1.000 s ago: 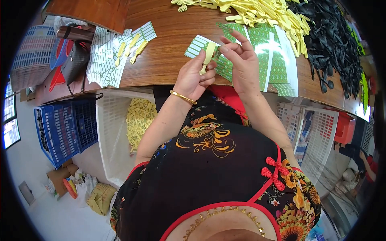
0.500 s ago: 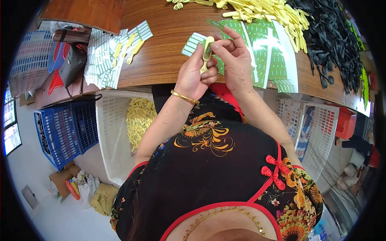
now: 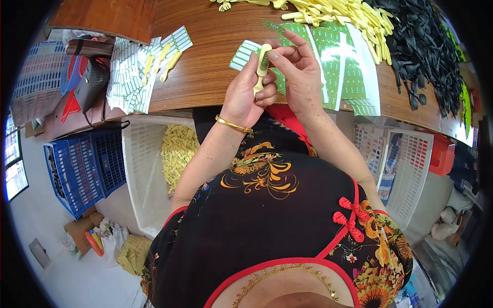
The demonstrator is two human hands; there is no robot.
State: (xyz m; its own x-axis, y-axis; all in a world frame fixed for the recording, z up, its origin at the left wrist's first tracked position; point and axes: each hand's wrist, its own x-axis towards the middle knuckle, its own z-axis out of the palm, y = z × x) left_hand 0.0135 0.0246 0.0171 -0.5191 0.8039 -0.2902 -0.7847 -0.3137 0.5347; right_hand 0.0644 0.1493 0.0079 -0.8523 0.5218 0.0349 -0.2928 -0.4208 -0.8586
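Note:
My left hand [image 3: 242,95] is closed around a pale yellow plastic cutlery piece [image 3: 260,69], held upright over the table edge. Its rounded end points up and bears a green label [image 3: 264,62]; my fingers hide part of its lower end. My right hand [image 3: 300,72] meets it from the right, thumb tip against the piece's edge by the label. A small green see-through label [image 3: 273,26] clings to my raised right index fingertip. Just behind my left fingers is a white-and-green label sheet [image 3: 243,55]; whether my left hand touches it, I cannot tell.
On the wooden table [image 3: 205,77] are green label sheets [image 3: 359,66], used backing sheets [image 3: 128,77] with several yellow forks [image 3: 171,65], a yellow cutlery heap [image 3: 339,13] and black cutlery [image 3: 426,56]. Below stand a white crate [image 3: 138,169], a blue crate [image 3: 77,172] and another white crate [image 3: 411,174].
Both hands and the yellow piece keep nearly the same pose, only slightly shifted left in view. The label still clings to my right index fingertip.

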